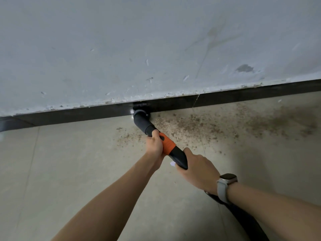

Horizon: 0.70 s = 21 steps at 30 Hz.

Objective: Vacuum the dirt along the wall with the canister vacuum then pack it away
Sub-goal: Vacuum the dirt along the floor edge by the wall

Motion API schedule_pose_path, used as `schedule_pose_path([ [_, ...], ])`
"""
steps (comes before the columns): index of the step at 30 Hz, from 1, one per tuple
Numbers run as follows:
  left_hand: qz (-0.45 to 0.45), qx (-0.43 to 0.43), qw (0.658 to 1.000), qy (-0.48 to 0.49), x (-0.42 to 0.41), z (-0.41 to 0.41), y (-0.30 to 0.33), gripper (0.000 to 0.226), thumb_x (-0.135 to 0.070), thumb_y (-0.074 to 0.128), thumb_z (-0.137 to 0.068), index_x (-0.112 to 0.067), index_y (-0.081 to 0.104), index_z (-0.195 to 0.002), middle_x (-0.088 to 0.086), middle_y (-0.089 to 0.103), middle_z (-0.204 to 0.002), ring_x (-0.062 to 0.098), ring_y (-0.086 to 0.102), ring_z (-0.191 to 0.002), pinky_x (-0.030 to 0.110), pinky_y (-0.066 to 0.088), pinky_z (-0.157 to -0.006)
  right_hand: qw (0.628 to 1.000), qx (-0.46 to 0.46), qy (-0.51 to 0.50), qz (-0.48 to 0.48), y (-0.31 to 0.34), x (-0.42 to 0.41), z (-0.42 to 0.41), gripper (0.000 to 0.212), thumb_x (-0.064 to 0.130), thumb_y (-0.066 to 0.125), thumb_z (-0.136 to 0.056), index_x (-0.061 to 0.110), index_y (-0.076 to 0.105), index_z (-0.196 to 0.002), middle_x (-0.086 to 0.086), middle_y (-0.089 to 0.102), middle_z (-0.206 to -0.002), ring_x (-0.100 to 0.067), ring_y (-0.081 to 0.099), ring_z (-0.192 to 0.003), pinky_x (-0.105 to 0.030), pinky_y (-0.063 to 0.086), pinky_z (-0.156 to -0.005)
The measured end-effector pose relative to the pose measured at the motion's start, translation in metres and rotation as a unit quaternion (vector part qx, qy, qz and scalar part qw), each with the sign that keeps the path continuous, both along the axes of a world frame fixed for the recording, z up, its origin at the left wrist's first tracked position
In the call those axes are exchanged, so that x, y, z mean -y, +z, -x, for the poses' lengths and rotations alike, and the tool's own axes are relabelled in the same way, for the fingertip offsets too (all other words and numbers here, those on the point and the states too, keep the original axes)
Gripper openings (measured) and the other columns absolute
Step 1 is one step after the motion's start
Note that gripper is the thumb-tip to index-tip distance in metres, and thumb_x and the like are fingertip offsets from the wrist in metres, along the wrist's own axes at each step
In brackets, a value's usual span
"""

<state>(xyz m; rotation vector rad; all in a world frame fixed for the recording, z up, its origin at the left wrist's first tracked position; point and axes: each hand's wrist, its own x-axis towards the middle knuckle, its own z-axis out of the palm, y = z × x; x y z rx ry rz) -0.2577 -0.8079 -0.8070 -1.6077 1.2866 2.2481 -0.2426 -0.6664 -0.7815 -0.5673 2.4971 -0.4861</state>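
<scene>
You face a scuffed grey wall with a black skirting over pale floor tiles, dirt scattered right of the nozzle. Your left hand and right hand both have fingers wrapped round the vacuum wand, nozzle against the skirting; no writing readable.

Both hands curled, arms fwd.

Black nozzle, orange collar, brown dirt, black skirting, grey watch strap
</scene>
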Motion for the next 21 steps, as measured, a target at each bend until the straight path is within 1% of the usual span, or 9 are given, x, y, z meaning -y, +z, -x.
schedule_pose_path([
  [3, -0.001, -0.001, 1.0, -0.032, -0.019, 0.008, -0.001, 0.021, -0.027, 0.039, -0.093, -0.011, 0.044, -0.081, 0.012, 0.047, -0.087, 0.029, 0.051, -0.087, 0.043, 0.046, -0.075, 1.0, 0.014, -0.025, -0.002, 0.001, -0.019, 0.004, 0.024, 0.04, 0.051, -0.09, 0.022, 0.035, -0.09, 0.007, 0.044, -0.059, -0.012, 0.041, -0.045, -0.023, 0.028, -0.043],
  [6, -0.012, 0.006, 0.998, -0.06, -0.039, 0.018, -0.003, 0.021, -0.031, 0.039, -0.094, -0.012, 0.045, -0.086, 0.013, 0.049, -0.094, 0.031, 0.053, -0.095, 0.048, 0.048, -0.081, 0.999, 0.017, -0.049, -0.013, 0.003, -0.039, 0.008, 0.023, 0.039, 0.052, -0.09, 0.022, 0.036, -0.092, 0.006, 0.046, -0.061, -0.012, 0.044, -0.047, -0.023, 0.03, -0.043],
  [8, -0.016, -0.001, 0.997, -0.071, -0.052, 0.024, -0.004, 0.021, -0.03, 0.04, -0.094, -0.011, 0.045, -0.087, 0.013, 0.05, -0.092, 0.031, 0.055, -0.091, 0.043, 0.052, -0.07, 0.997, 0.013, -0.069, -0.016, 0.003, -0.05, 0.009, 0.023, 0.039, 0.052, -0.089, 0.022, 0.036, -0.091, 0.006, 0.048, -0.061, -0.013, 0.045, -0.048, -0.023, 0.03, -0.043],
  [9, -0.012, -0.004, 0.997, -0.073, -0.057, 0.026, -0.004, 0.02, -0.029, 0.04, -0.093, -0.011, 0.046, -0.088, 0.013, 0.05, -0.091, 0.029, 0.055, -0.087, 0.039, 0.05, -0.063, 0.997, 0.011, -0.078, -0.016, 0.003, -0.055, 0.009, 0.023, 0.04, 0.052, -0.089, 0.022, 0.037, -0.091, 0.006, 0.048, -0.062, -0.013, 0.046, -0.048, -0.023, 0.03, -0.043],
  [12, -0.005, -0.009, 0.996, -0.083, -0.072, 0.033, -0.005, 0.02, -0.028, 0.04, -0.093, -0.01, 0.046, -0.097, 0.011, 0.05, -0.09, 0.024, 0.053, -0.08, 0.034, 0.046, -0.057, 0.994, 0.016, -0.107, -0.013, 0.003, -0.068, 0.008, 0.024, 0.041, 0.053, -0.088, 0.023, 0.039, -0.092, 0.006, 0.049, -0.063, -0.011, 0.048, -0.05, -0.023, 0.03, -0.043],
  [14, -0.013, -0.006, 0.994, -0.104, -0.079, 0.036, -0.006, 0.021, -0.028, 0.041, -0.092, -0.009, 0.046, -0.098, 0.012, 0.05, -0.089, 0.028, 0.055, -0.085, 0.038, 0.05, -0.063, 0.991, 0.02, -0.132, -0.01, 0.002, -0.073, 0.006, 0.024, 0.043, 0.053, -0.088, 0.024, 0.039, -0.092, 0.006, 0.051, -0.064, -0.012, 0.051, -0.051, -0.024, 0.035, -0.044],
  [16, -0.022, -0.002, 0.993, -0.12, -0.085, 0.04, -0.004, 0.019, -0.027, 0.041, -0.092, -0.009, 0.047, -0.094, 0.013, 0.05, -0.091, 0.031, 0.056, -0.09, 0.043, 0.053, -0.071, 0.987, 0.026, -0.156, -0.009, 0.001, -0.079, 0.005, 0.024, 0.044, 0.052, -0.087, 0.025, 0.039, -0.093, 0.005, 0.054, -0.066, -0.015, 0.055, -0.055, -0.028, 0.044, -0.049],
  [18, -0.018, -0.003, 0.991, -0.134, -0.093, 0.043, -0.002, 0.019, -0.028, 0.041, -0.093, -0.01, 0.047, -0.094, 0.012, 0.05, -0.092, 0.027, 0.055, -0.083, 0.038, 0.051, -0.063, 0.984, 0.031, -0.177, -0.01, 0.0, -0.084, 0.004, 0.025, 0.044, 0.053, -0.087, 0.025, 0.038, -0.095, 0.004, 0.055, -0.068, -0.018, 0.059, -0.059, -0.034, 0.052, -0.057],
  [21, -0.018, -0.014, 0.986, -0.163, -0.103, 0.047, 0.0, 0.02, -0.027, 0.04, -0.095, -0.01, 0.044, -0.102, 0.01, 0.049, -0.089, 0.022, 0.053, -0.077, 0.033, 0.046, -0.055, 0.976, 0.038, -0.213, -0.002, -0.001, -0.091, 0.002, 0.025, 0.045, 0.054, -0.086, 0.026, 0.039, -0.093, 0.004, 0.055, -0.068, -0.018, 0.058, -0.06, -0.035, 0.053, -0.06],
])
